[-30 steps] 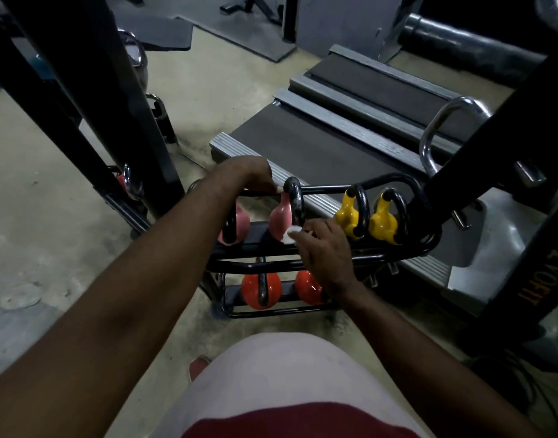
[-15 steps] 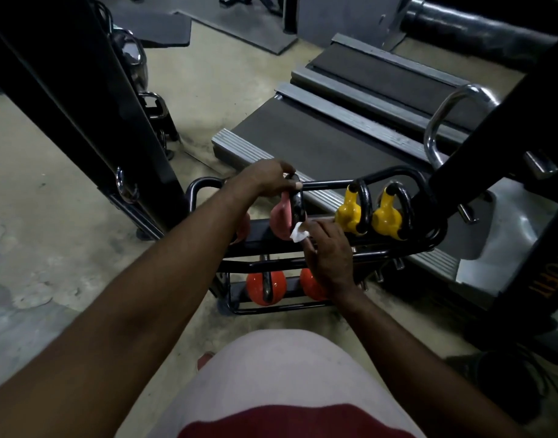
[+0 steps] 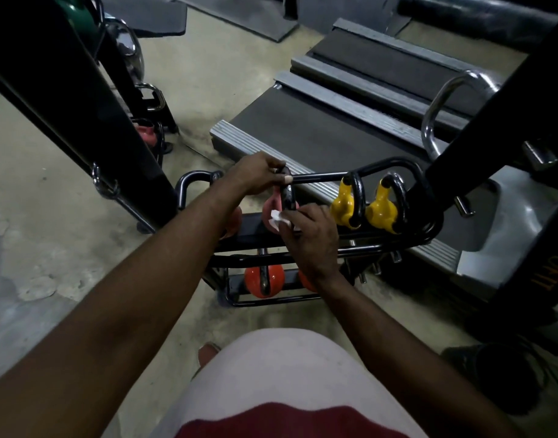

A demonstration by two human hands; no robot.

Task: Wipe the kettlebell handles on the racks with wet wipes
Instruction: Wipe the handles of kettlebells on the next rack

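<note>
A low black rack (image 3: 397, 165) holds small kettlebells on two tiers. On the upper tier a pink kettlebell (image 3: 269, 213) stands with its black handle (image 3: 288, 197) upright. My left hand (image 3: 255, 178) grips the top of that handle. My right hand (image 3: 309, 238) presses a white wet wipe (image 3: 279, 220) against the handle's lower part. Two yellow kettlebells (image 3: 344, 207) (image 3: 382, 213) sit to the right on the same tier. Orange kettlebells (image 3: 264, 281) rest on the lower tier, one mostly hidden behind my right wrist.
A treadmill deck (image 3: 318, 131) lies right behind the rack. A black machine post (image 3: 81, 121) rises at the left, another black frame (image 3: 524, 184) at the right with a chrome handle (image 3: 442, 99). More kettlebells (image 3: 145, 131) stand at the far left. My knee (image 3: 287, 374) is below.
My left hand shifted from the rack rail onto the top of the pink kettlebell's handle. My right hand with the wipe stayed at the handle's lower part. The view moved slightly.
</note>
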